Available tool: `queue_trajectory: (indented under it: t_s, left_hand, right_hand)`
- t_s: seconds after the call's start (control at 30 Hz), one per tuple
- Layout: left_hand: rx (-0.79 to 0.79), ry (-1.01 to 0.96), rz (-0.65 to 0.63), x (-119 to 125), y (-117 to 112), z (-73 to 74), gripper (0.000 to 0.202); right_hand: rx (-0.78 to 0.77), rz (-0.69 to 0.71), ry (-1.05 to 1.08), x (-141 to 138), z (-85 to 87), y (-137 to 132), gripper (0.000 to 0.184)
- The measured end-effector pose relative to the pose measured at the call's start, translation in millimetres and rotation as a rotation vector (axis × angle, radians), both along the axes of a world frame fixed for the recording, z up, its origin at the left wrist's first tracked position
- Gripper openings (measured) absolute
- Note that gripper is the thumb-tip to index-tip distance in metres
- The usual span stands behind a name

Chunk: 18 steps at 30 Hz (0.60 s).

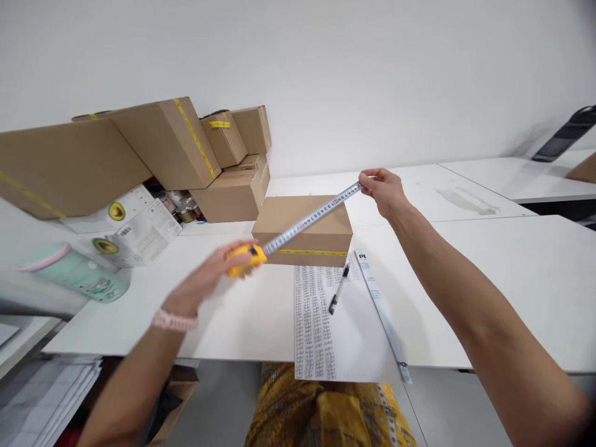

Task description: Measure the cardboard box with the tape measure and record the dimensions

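My left hand (212, 267) is closed around the yellow case of a tape measure (246, 259). From it the metal blade (307, 221) runs up to the right. My right hand (382, 189) pinches the blade's far end between thumb and fingers. The blade stretches slantwise in the air above a closed brown cardboard box (302, 214) with yellow tape along its front. Just in front of the box lies a sheet of paper (316, 323) with columns of handwriting. A black-and-clear pen (339, 288) rests on the sheet.
Several cardboard boxes (167, 146) are stacked at the left by the wall. A white carton with avocado pictures (125, 226) and a mint-green tumbler (81, 270) stand near them. Along the paper's right edge runs a pale printed strip (382, 316). A dark object (565, 133) is at far right.
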State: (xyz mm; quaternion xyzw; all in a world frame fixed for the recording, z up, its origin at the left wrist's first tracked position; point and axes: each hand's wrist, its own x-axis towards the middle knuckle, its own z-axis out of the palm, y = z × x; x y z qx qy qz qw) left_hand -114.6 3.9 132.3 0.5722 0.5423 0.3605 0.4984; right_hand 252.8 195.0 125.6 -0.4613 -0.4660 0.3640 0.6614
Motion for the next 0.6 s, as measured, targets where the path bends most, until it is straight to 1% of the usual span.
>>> queue_trajectory:
  t_s: [0.07, 0.1, 0.13, 0.17, 0.2, 0.23, 0.27, 0.33, 0.4, 0.47, 0.53, 0.6]
  left_hand:
    - [-0.21, -0.266, -0.167, 29.6, -43.1, -37.3, 0.066]
    - [-0.31, -0.416, -0.224, 46.0, -59.8, -54.0, 0.066]
    - [-0.39, -0.566, -0.247, 62.6, -72.1, -67.3, 0.064]
    - [-0.439, -0.693, -0.257, 78.9, -79.5, -75.9, 0.059]
    - [-0.444, -0.788, -0.238, 93.8, -81.9, -79.4, 0.054]
    - [-0.43, -0.852, -0.209, 106.7, -79.6, -78.1, 0.049]
    - [-0.415, -0.884, -0.186, 116.9, -73.5, -73.0, 0.046]
    - [-0.393, -0.869, -0.145, 128.8, -54.1, -56.3, 0.044]
    - [-0.389, -0.798, -0.112, 131.2, -33.5, -39.2, 0.044]
    - [-0.397, -0.721, -0.08, 129.0, -18.7, -27.6, 0.044]
    - [-0.412, -0.665, -0.062, 126.3, -12.0, -22.5, 0.043]
    - [-0.419, -0.637, -0.057, 125.2, -12.5, -22.3, 0.042]
  right_hand:
    - [0.06, 0.143, -0.054, -11.6, 5.2, 0.8, 0.024]
    - [0.068, 0.224, -0.086, -19.7, 6.1, 1.7, 0.025]
    - [0.063, 0.295, -0.117, -28.7, 5.9, 3.6, 0.026]
    - [0.048, 0.346, -0.145, -37.9, 5.0, 6.7, 0.026]
    - [0.031, 0.374, -0.171, -46.7, 3.4, 11.3, 0.025]
    - [0.011, 0.377, -0.197, -54.9, 1.5, 17.4, 0.024]
    - [-0.015, 0.35, -0.224, -62.1, -0.7, 24.5, 0.023]
    - [-0.082, 0.255, -0.279, -73.0, -5.6, 40.0, 0.022]
    - [-0.147, 0.175, -0.326, -79.3, -10.6, 53.3, 0.022]
    - [-0.179, 0.142, -0.35, -81.1, -16.2, 60.7, 0.023]
    - [-0.18, 0.138, -0.355, -79.0, -22.9, 61.6, 0.025]
    - [-0.157, 0.164, -0.345, -74.4, -29.7, 57.9, 0.027]
